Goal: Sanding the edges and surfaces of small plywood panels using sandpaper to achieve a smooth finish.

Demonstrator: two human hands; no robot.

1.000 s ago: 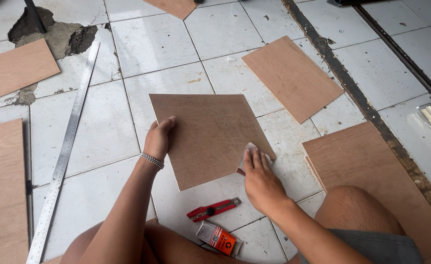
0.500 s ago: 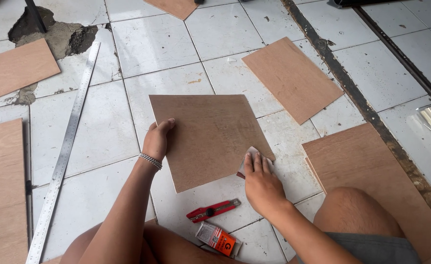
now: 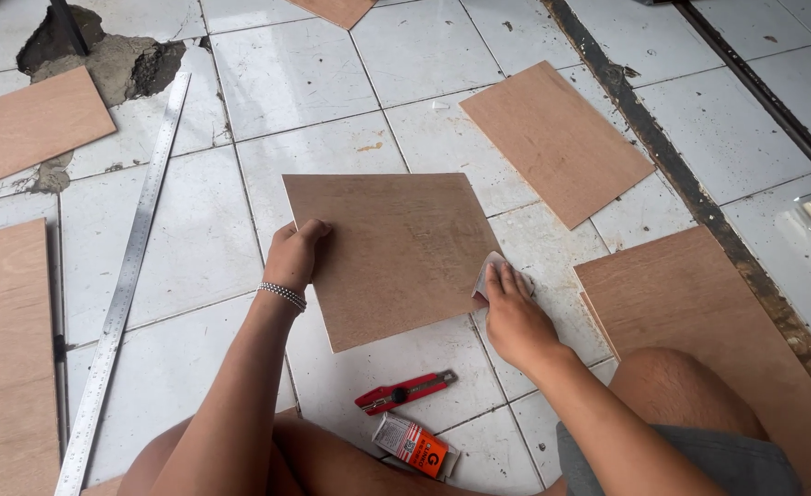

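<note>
A square brown board (image 3: 391,253) lies flat on the white tiled floor (image 3: 185,266), between the two hands. The left hand (image 3: 293,257) rests on its left edge, fingers curled down and pressing on the board, not wrapped around it. The right hand (image 3: 508,317) is at the right edge, fingers nearly straight and close together, pressing a small pale sheet (image 3: 490,271) against that edge. Both forearms reach forward from the knees. A red cutter (image 3: 403,392) and an orange box (image 3: 414,445) lie on the floor near the person; a long metal ruler (image 3: 125,285) lies to the left.
</note>
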